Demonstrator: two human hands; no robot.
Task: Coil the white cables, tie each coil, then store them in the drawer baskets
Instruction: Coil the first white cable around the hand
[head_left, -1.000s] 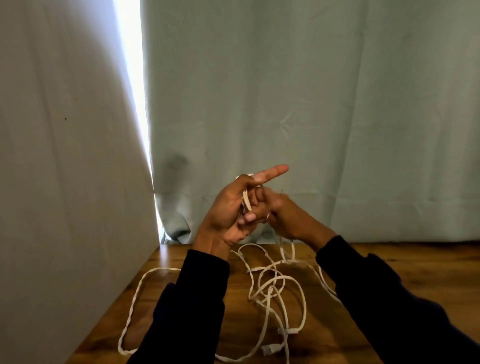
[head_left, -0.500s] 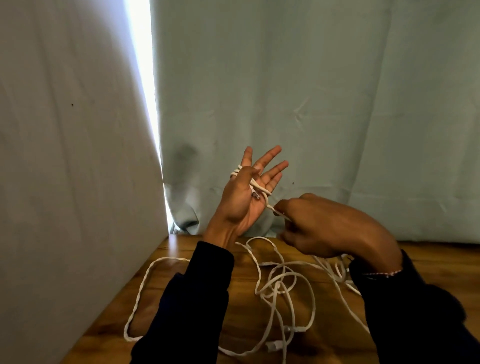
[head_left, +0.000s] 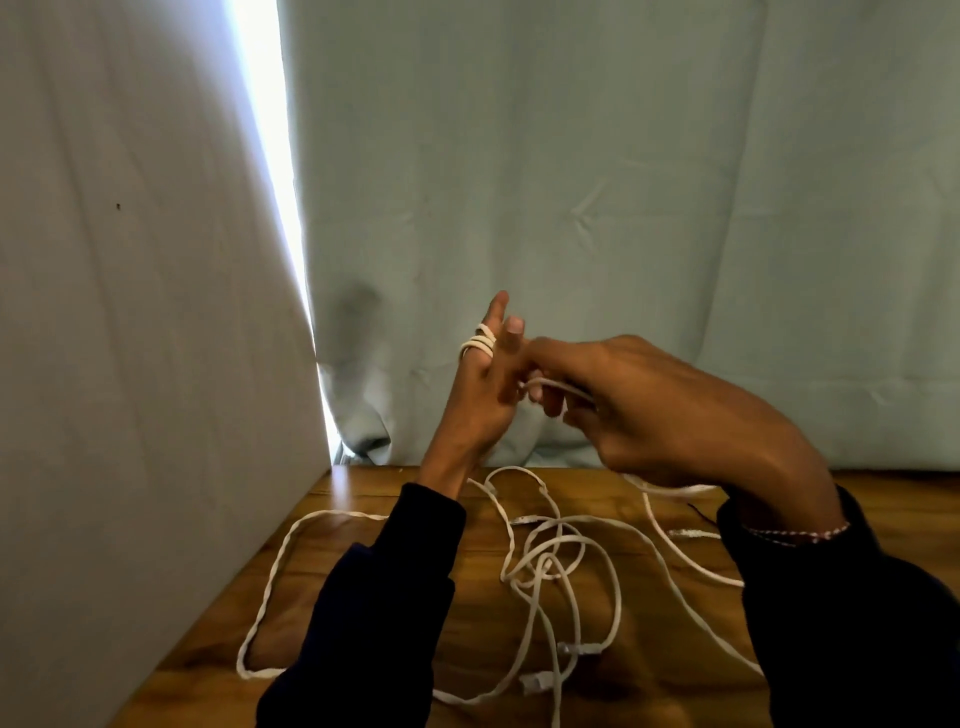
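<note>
Nearest the camera, two dark sleeves enter from the bottom edge, one on each side. A thin beaded bracelet sits at the right wrist.

Between the sleeves, a loose tangle of white cable lies on the wooden table. One long loop runs out to the left, near the pale wall panel. Two small plug ends lie in the tangle toward the near edge.

Above the table, both hands are raised, close together and touching.

Left hand: upright, fingers extended and open, palm turned toward the right. Several turns of the white cable are wound around its upper fingers, the wraps showing on the far-left side.

Right hand: fingers curled, pinched closed on a strand of the white cable just beside the left palm. The strand runs from that pinch back under the right hand and down to the tangle on the table.

Behind the hands, a pale green curtain hangs down to the table's far edge. A bright strip of daylight shows between curtain and wall panel.
</note>
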